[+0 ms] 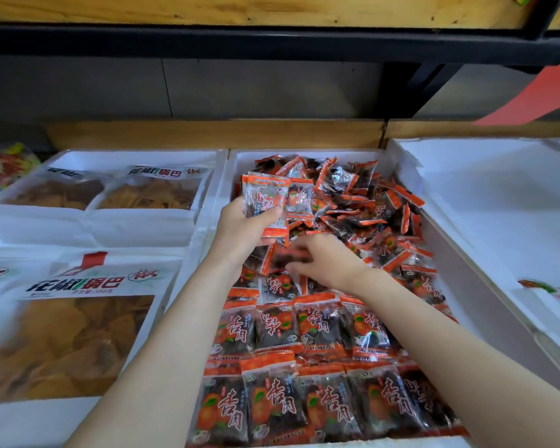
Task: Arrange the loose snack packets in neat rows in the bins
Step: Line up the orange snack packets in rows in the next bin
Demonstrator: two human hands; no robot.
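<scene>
Left hand [240, 227] grips packets [265, 198] above the bin [222, 189]. Right hand [327, 263], blurred, fingers down on the heap [369, 208]; grip indeterminate. Rows [304, 402] fill the near end, front edge cut off.

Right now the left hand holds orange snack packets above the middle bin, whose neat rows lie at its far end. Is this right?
No: the head view shows the neat rows at the near end of the middle bin; the far end holds the loose pile. The left hand does hold packets.
</scene>
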